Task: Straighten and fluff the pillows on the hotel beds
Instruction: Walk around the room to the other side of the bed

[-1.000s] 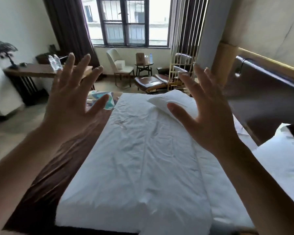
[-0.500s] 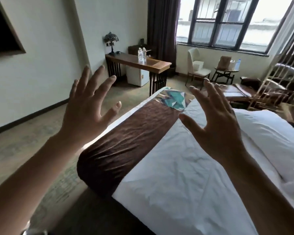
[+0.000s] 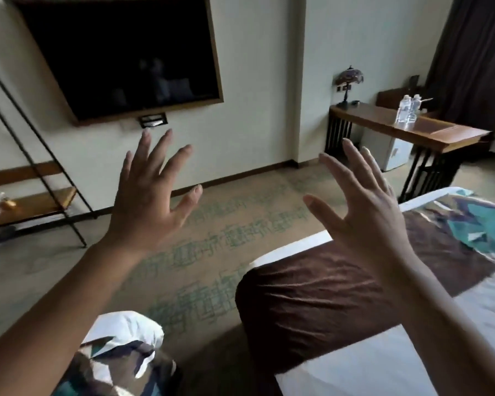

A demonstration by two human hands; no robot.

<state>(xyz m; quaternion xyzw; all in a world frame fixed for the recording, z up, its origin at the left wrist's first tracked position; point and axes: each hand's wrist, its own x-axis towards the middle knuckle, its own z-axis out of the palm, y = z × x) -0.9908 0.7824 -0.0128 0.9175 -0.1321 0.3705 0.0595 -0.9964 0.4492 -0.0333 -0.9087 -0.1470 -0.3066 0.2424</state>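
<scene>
2 bare hands are raised in the air in front of the camera, palms facing away, neither touching anything. The left hand (image 3: pixel 147 195) has its fingers straight and spread wide apart above the patterned carpet (image 3: pixel 212 244). The right hand (image 3: pixel 366 212) is likewise spread, fingers straight and apart, held over the foot corner of the bed (image 3: pixel 412 364).

No pillow at a headboard shows in this view. A brown bed runner (image 3: pixel 312 298) drapes over the foot end of the bed's white sheet, with a teal-and-white patterned patch (image 3: pixel 480 224) on it near the bed's far edge. At the bottom left corner, under the left forearm, lies a bundle of white and teal-patterned fabric (image 3: pixel 120 355); whether it is a cushion or the end of a 2nd bed cannot be told.

A dark wall-mounted television (image 3: pixel 120 52) hangs on the far wall. A wooden desk (image 3: pixel 406 130) stands by the wall at right, carrying a stained-glass lamp (image 3: pixel 347 81) at its far end and 2 water bottles (image 3: pixel 407 108) near its middle. A dark curtain (image 3: pixel 475 52) hangs behind it.
</scene>
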